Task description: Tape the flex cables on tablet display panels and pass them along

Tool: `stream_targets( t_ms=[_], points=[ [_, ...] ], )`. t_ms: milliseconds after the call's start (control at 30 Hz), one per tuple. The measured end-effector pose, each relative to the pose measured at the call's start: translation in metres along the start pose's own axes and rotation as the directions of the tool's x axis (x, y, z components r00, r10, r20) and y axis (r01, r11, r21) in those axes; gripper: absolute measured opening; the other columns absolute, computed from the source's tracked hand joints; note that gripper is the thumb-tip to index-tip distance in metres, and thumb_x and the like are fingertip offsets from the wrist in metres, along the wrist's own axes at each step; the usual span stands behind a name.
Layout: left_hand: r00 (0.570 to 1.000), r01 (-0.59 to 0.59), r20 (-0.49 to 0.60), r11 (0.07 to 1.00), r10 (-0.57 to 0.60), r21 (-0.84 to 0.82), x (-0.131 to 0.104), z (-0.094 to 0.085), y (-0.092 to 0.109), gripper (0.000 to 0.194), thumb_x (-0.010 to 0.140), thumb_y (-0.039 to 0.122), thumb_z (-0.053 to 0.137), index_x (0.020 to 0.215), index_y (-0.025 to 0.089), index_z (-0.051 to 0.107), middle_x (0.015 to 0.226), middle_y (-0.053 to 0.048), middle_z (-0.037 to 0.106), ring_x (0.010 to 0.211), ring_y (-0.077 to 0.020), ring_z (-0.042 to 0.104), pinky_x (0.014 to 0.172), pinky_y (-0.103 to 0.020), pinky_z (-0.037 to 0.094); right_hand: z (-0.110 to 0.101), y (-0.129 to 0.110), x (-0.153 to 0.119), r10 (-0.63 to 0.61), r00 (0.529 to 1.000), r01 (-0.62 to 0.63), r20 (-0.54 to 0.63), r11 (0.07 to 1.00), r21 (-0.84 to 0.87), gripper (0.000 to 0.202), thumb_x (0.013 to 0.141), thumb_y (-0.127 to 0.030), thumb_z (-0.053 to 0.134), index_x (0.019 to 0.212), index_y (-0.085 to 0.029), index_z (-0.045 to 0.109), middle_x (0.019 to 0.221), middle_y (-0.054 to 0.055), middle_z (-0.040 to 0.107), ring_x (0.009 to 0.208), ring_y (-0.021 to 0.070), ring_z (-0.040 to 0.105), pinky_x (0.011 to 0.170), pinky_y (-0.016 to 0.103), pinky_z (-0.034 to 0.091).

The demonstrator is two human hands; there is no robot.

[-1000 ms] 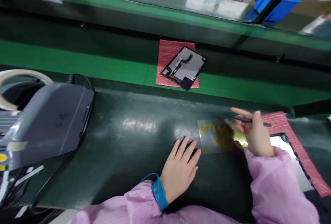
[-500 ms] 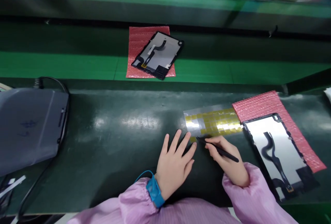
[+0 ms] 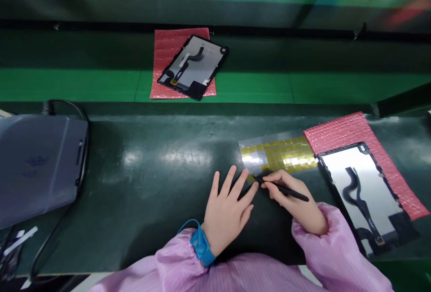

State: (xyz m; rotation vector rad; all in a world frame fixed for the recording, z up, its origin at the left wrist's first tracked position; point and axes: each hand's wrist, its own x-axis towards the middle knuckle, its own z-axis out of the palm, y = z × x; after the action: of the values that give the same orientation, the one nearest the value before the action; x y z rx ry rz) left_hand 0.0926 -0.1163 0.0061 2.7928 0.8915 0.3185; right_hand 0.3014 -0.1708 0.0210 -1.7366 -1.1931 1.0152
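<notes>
My left hand (image 3: 227, 209) lies flat with its fingers spread, a blue strap around its wrist. Its fingertips touch the lower left edge of a clear sheet (image 3: 254, 159) that bears rows of yellow tape pieces (image 3: 286, 153). Between thumb and fingers, my right hand (image 3: 292, 197) holds black tweezers (image 3: 291, 193). The tips of the tweezers meet the sheet's lower left corner, beside a yellow piece; whether they grip it I cannot tell. Right of this hand lies a tablet screen (image 3: 363, 193) with a dark flex cable, partly over a pink bubble bag (image 3: 384, 161).
On the green shelf (image 3: 252, 87) behind, a second screen panel (image 3: 202, 65) rests on another pink bubble bag (image 3: 161, 54). A grey device (image 3: 37, 161) with a black cable (image 3: 50, 242) takes up the left side of the dark bench (image 3: 151, 202). A dark bar (image 3: 404, 99) slants at right.
The tweezers' tips have shifted slightly left along the sheet's lower edge, closer to my left fingers. The left hand stays spread in place. The view has tilted a little.
</notes>
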Motion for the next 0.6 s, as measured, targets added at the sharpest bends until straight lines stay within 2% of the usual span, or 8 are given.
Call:
stream_targets(
  t_ms=[167,300,467,600],
  points=[
    [1.0,-0.003,0.006,1.0,0.003,0.0,0.0,0.001,0.001,0.046,0.102,0.044,0.055,0.147,0.033,0.057,0.161,-0.005,0.049,0.149,-0.0347,0.041,0.122,-0.059,0.026,0.002,0.007,-0.001,-0.037,0.998,0.042,-0.047,0.993,0.111,0.012,0.094,-0.034,0.069,0.089,-0.023,0.071,0.066,0.001,0.073,0.065,0.018,0.076,0.06,0.026,0.06],
    [1.0,-0.001,-0.002,1.0,0.001,-0.011,0.0,0.001,0.001,0.048,0.102,0.043,0.055,0.149,0.033,0.056,0.162,-0.006,0.048,0.149,-0.035,0.041,0.121,-0.059,0.029,-0.002,0.009,-0.002,-0.037,0.996,0.055,-0.084,0.973,0.224,0.015,0.095,-0.036,0.071,0.088,-0.023,0.072,0.067,0.001,0.074,0.061,0.0165,0.072,0.059,0.027,0.059],
    [1.0,0.002,-0.001,0.999,-0.002,-0.033,-0.001,0.002,0.0,0.048,0.102,0.043,0.056,0.148,0.033,0.056,0.162,-0.007,0.048,0.15,-0.0361,0.04,0.122,-0.06,0.029,-0.005,0.009,0.001,0.055,0.985,0.01,-0.164,0.927,0.375,0.022,0.094,-0.042,0.072,0.086,-0.022,0.071,0.071,0.004,0.075,0.05,0.0131,0.062,0.039,0.021,0.04],
    [1.0,-0.018,0.001,0.999,0.019,-0.036,-0.002,0.003,-0.001,0.049,0.101,0.041,0.058,0.148,0.03,0.056,0.163,-0.01,0.046,0.151,-0.039,0.038,0.12,-0.062,0.031,-0.008,0.008,0.01,0.109,0.977,-0.009,-0.185,0.882,0.471,0.031,0.088,-0.051,0.076,0.083,-0.021,0.068,0.069,0.004,0.073,0.047,0.0132,0.06,0.036,0.02,0.034]
  ],
)
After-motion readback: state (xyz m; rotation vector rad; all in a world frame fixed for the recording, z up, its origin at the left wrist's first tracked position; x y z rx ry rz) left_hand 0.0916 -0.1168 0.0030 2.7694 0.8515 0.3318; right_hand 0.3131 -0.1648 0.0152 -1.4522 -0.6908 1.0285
